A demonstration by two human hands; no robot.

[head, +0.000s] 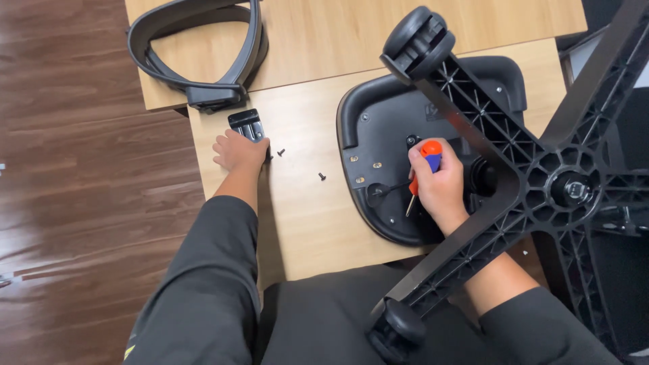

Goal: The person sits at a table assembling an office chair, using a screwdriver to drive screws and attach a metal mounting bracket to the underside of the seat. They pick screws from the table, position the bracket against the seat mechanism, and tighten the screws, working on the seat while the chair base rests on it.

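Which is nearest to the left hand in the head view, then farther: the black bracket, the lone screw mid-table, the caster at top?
From the left hand:
1. Black bracket, at its fingertips.
2. Lone screw, to its right on the table.
3. Caster, far upper right.

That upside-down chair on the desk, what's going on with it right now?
A person is working on an overturned office chair seat lying on a wooden table, its star-shaped wheel base sticking up. The right hand holds a screwdriver with an orange and blue handle over the underside of the seat. The left hand rests on a small black bracket. Two loose screws lie on the table between the hands, and a black armrest loop lies further back.
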